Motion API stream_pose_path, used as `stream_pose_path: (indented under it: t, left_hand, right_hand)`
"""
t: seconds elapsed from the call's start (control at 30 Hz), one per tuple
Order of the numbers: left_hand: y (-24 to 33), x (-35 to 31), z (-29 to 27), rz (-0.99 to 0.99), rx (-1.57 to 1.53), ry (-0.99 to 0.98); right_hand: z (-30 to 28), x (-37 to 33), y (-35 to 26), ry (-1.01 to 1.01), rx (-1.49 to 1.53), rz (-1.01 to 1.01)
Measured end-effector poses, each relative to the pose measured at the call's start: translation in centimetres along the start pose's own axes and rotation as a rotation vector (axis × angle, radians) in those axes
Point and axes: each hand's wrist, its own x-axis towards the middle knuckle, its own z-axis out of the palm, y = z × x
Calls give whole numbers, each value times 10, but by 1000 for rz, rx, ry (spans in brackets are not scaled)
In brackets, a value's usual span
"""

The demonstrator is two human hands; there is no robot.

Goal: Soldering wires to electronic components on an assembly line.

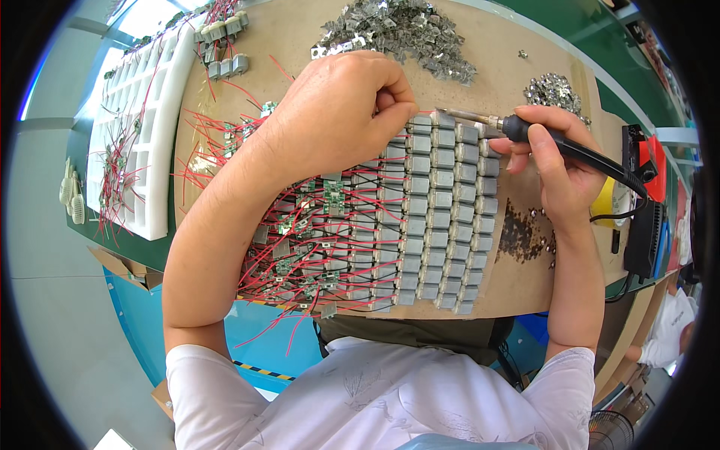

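My right hand (562, 154) grips a soldering iron (517, 129) by its black handle, with the metal tip pointing left. The tip meets the far end of the rows of small grey motors (442, 199) on the board. Just left of the tip, my left hand (360, 97) is closed in a pinch, and a thin red wire (426, 112) runs from its fingertips toward the tip. Small green circuit boards (334, 196) with red and black wires lie along the left side of the motors, partly hidden by my left forearm.
Bent metal brackets (405, 34) are heaped at the back, and small shiny metal parts (553, 91) at back right. A white slotted tray (154, 150) stands left with wired boards. At right are a black and red stand (645, 169) and a yellow round item (611, 199). Dark burn marks (517, 234) stain the board.
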Motion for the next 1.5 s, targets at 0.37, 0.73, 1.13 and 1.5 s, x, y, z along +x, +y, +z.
stream_pose_path:
  t: [0.37,0.73,1.13,1.5]
  left_hand:
    - [0,0,-1,-3,5,-9]
    - [-1,0,1,12,-1,-1]
    - [-1,0,-1,11,3,-7]
    - [1,0,-1,-20,-5,-15]
  right_hand:
    - [2,0,-1,14,-11,6]
    - [2,-1,-1,41,33,-3]
    - [0,-3,2,57,82,-26]
    - [-2,-3,5,46,84,-69]
